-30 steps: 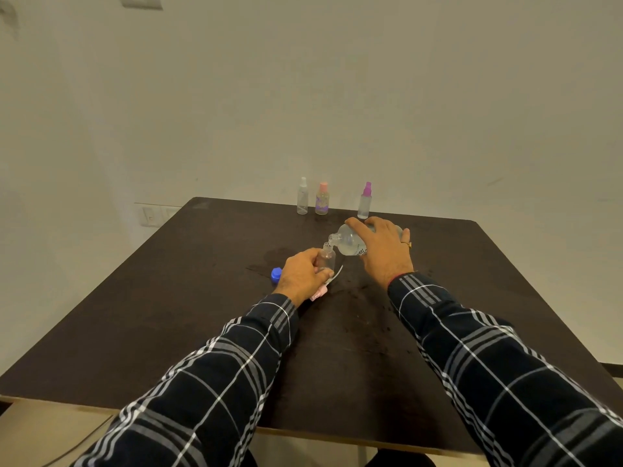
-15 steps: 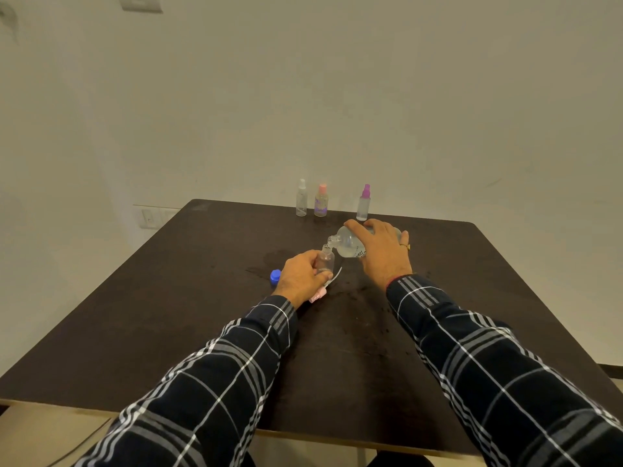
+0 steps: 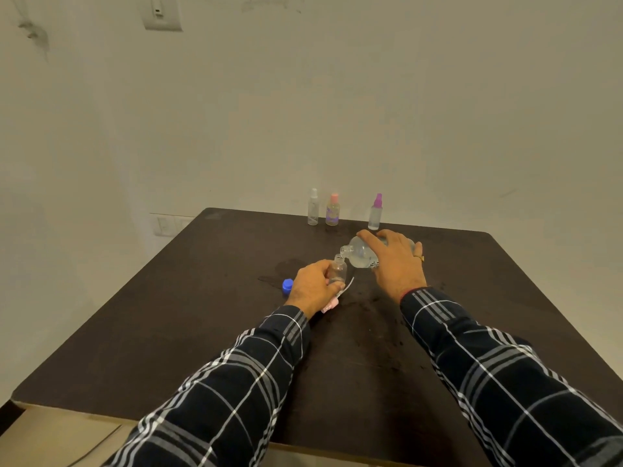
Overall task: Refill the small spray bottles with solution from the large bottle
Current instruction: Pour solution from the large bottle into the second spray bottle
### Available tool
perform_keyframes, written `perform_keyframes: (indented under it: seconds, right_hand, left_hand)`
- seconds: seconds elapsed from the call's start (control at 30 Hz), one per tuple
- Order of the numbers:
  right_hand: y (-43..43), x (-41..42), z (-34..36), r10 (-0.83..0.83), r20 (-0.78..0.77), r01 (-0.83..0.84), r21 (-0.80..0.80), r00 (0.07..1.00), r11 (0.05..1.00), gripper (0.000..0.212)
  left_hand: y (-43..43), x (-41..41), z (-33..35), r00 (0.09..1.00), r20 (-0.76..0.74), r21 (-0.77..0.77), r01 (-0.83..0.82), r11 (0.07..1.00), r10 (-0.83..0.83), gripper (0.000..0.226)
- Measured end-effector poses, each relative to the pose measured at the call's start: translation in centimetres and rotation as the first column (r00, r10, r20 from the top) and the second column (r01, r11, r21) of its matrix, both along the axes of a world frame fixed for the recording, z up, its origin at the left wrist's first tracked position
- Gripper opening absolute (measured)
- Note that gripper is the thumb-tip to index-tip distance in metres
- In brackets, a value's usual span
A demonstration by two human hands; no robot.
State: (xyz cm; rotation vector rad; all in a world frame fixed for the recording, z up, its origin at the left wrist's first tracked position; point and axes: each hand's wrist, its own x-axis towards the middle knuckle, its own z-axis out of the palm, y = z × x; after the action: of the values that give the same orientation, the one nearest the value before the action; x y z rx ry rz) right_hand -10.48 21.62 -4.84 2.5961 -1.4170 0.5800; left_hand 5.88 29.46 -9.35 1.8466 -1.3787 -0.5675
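My left hand [image 3: 313,288] grips a small clear spray bottle [image 3: 338,270] that stands upright on the dark table [image 3: 202,315] with its top off. My right hand [image 3: 397,264] grips the large clear bottle [image 3: 359,254], tipped on its side with its mouth just above the small bottle's neck. A pink spray head with a white tube [image 3: 337,296] lies under my left hand. At the table's far edge stand three capped small spray bottles: a white-topped one [image 3: 313,207], a pink-topped one [image 3: 333,210] and a purple-topped one [image 3: 375,212].
A blue cap [image 3: 287,285] lies on the table just left of my left hand. Wet patches darken the tabletop around the bottles. A wall stands close behind the table's far edge.
Hands and bottles keep almost the same pose. The large bottle stays tipped over the small bottle's neck. The head camera has shifted slightly.
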Motion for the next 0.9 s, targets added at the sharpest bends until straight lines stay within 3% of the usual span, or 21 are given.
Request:
perform_keyframes:
  seconds: [0.9]
  right_hand:
    - [-0.08,0.04,0.29,0.005,-0.006,-0.005,-0.011,1.0,1.0,0.08]
  left_hand:
    - [-0.12,-0.04,-0.02,1.0,0.009,0.006,-0.008,1.0,0.008,0.041]
